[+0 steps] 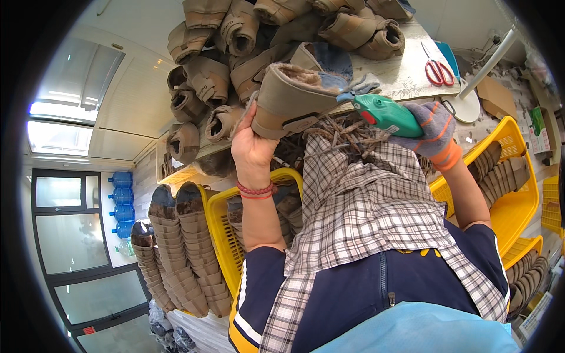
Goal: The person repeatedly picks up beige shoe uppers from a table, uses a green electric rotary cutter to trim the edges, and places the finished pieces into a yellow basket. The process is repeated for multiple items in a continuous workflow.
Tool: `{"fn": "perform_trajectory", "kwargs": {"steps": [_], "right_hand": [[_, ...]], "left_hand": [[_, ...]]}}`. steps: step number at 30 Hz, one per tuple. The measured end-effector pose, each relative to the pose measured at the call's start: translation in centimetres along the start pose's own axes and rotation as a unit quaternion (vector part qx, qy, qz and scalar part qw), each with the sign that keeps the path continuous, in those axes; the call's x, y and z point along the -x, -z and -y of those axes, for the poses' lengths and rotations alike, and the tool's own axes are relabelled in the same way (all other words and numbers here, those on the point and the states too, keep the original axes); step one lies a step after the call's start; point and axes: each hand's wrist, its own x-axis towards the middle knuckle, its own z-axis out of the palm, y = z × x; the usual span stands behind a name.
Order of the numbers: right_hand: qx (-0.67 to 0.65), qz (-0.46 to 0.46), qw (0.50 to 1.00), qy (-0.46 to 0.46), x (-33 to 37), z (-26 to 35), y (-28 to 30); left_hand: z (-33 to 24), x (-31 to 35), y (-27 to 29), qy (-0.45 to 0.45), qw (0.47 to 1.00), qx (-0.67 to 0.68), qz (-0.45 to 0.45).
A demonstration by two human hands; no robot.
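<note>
My bare left hand (253, 141) is closed on a tan shoe upper (288, 100) with brown fleece lining, its thumb at the heel side. The upper is raised above my lap and tilted. In a grey-and-orange striped glove, my right hand (432, 132) grips green electric scissors (385, 115). Their blade end is close to the upper's right edge, beside a bluish-grey strip of material (362, 85); whether the blade touches is hard to see. Brown fuzzy offcuts (341, 135) lie in a heap on my checked apron (365, 206), just below the upper.
Many similar uppers (241, 29) are piled on the worktable (406, 65) ahead. Red-handled scissors (438, 72) lie near its right end. Yellow baskets with stacked uppers flank me: one basket (218, 235) left, another basket (512, 206) right. Stacks of uppers (194, 253) stand further left.
</note>
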Motion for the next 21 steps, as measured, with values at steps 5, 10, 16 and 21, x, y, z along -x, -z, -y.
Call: {"fn": "perform_trajectory", "kwargs": {"steps": [5, 10, 16, 21], "right_hand": [[-0.009, -0.041, 0.999, 0.022, -1.0, 0.8, -0.4], [-0.045, -0.034, 0.998, -0.010, -2.1, 2.1, -0.7], [-0.107, 0.018, 0.990, -0.092, -2.9, 3.8, -0.8], [-0.180, 0.031, 0.972, -0.147, -3.1, 4.7, -1.5]], "left_hand": [[2.0, 0.6, -0.5, -0.093, 0.993, -0.073, -0.008], [3.8, 1.0, -0.6, -0.143, 0.979, -0.139, 0.033], [4.8, 0.7, 0.6, -0.214, 0.954, -0.193, 0.079], [5.5, 0.5, 1.8, -0.267, 0.910, -0.299, 0.107]]}}
